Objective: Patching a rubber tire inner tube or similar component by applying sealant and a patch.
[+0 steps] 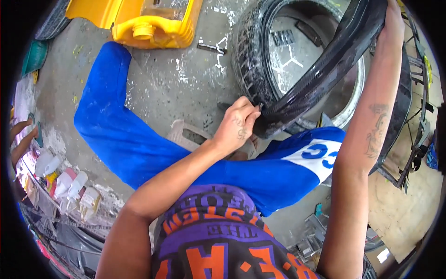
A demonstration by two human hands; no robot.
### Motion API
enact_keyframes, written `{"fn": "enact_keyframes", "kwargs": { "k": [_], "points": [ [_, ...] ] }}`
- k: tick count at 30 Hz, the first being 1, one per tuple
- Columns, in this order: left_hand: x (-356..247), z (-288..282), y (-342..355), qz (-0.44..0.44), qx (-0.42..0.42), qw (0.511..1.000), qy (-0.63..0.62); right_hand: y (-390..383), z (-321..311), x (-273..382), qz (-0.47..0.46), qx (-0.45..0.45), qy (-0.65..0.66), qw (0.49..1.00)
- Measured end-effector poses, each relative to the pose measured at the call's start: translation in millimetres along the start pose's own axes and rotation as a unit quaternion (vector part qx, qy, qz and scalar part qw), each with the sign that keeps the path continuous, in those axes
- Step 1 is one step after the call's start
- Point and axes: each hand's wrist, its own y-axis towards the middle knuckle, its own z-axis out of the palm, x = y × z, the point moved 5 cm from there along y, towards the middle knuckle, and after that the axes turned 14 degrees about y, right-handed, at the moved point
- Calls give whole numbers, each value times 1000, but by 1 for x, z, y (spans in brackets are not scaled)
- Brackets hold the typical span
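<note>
Across the upper right of the frame, a black tyre lies on the concrete floor, its tread ribbed and streaked with pale smears. A glossy black rubber band, possibly an inner tube or second casing, runs diagonally from the upper right corner down to the tyre's lower edge at centre frame; which it is cannot be told. A pale metal rim shows behind it, partly covered.

Blue trousers cover the person's legs, spanning the centre from upper left to right.

A yellow plastic jerrycan sits at the upper edge, cut off by the frame. Squeeze bottles stand at the lower left, small and blurred.

The left hand, at centre, has its fingers pressed together, pinching the lower edge where band meets tyre; what lies between the fingertips is too small to make out. The right hand, at the upper right, rests against the band's upper end; its fingers are hidden behind the rubber, so its grip cannot be told.
</note>
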Motion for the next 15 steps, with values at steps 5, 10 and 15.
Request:
{"fn": "enact_keyframes", "kwargs": {
  "k": [5, 10, 15],
  "points": [
    [-42, -12, 19, 5, 11, 997, -74, -5, -8, 19, -41, 2, -87, 995],
    [41, -32, 10, -154, 96, 982, -47, -14, -16, 38, -99, -11, -174, 980],
    [15, -78, 4, -258, 132, 888, -358, -159, 44, 106, -40, 86, -126, 987]
  ]
}}
